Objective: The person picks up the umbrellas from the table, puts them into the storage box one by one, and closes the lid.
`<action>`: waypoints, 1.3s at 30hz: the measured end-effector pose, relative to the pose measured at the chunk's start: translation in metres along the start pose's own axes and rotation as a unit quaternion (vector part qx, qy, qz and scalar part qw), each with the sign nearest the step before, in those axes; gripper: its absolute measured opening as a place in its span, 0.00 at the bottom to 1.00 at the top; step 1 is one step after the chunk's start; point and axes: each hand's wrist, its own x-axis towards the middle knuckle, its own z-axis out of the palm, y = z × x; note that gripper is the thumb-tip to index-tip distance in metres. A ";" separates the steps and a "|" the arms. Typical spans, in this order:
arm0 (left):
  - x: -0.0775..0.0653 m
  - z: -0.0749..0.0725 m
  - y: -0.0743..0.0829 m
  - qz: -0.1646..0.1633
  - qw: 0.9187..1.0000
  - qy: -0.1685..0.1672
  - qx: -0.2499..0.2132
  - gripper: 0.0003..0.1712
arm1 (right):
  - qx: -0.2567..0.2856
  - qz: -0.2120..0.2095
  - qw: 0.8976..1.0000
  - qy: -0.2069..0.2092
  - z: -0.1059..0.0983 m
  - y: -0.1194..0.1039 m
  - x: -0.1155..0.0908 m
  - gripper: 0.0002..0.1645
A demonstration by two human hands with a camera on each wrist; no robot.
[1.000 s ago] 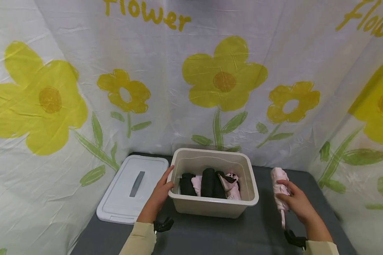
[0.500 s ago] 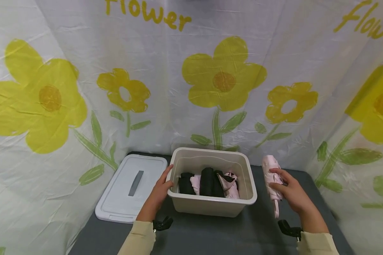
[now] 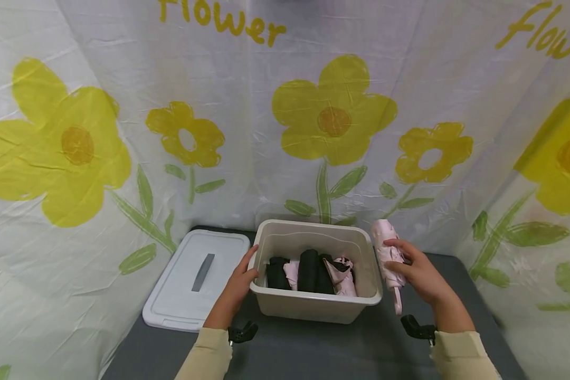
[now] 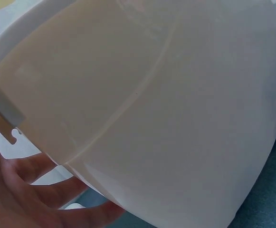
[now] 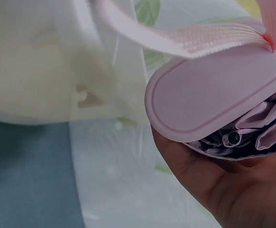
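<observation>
My right hand grips a pink folded umbrella just off the right side of a beige storage box. The umbrella leans with its handle end toward me and its strap hanging down. In the right wrist view, the umbrella's flat oval handle end and woven strap are close up. My left hand rests against the box's left side, fingers extended along the rim. Inside the box, black rolled bundles and pink ones stand side by side.
A white lid with a grey handle lies left of the box. The dark grey table ends at a white curtain painted with yellow flowers, which also hangs at both sides.
My right hand has carried the pink umbrella left and slightly up, from the table's right part to beside the box. The left hand has stayed on the box.
</observation>
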 end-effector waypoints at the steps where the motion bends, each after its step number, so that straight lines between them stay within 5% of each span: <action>1: 0.000 0.000 -0.001 -0.001 1.000 0.000 0.002 0.43 | 0.000 -0.002 1.000 -0.005 0.001 -0.002 0.002 0.34; 27: 0.003 -0.001 -0.005 -0.001 1.000 0.003 -0.010 0.43 | -0.050 -0.023 0.993 -0.104 0.031 -0.041 0.060 0.29; 39: 0.001 0.001 -0.007 -0.002 1.000 0.004 -0.013 0.43 | -0.074 0.017 0.985 -0.154 0.048 -0.045 0.083 0.30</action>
